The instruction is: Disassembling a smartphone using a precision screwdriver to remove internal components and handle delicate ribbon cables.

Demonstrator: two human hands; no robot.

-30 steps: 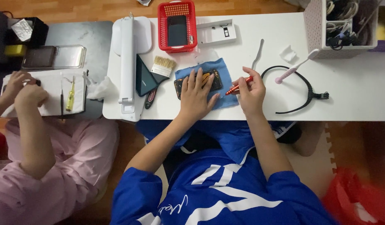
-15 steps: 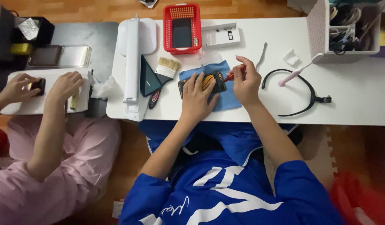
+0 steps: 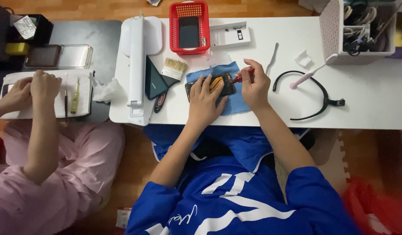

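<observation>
Now left hand flat on opened phone upon blue cloth, pressing, not grasping; right hand clenched around red screwdriver beside phone.

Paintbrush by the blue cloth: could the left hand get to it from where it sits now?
Probably yes. The left hand lies flat on the opened phone, and the paintbrush lies just beyond it on the white table, with nothing between them. The hand would have to let go of the phone first.

right hand: having lifted off the white counter, now tipping the red-handled screwdriver onto the opened black phone
co-worker's hands: now spreading apart on the white tray
</observation>
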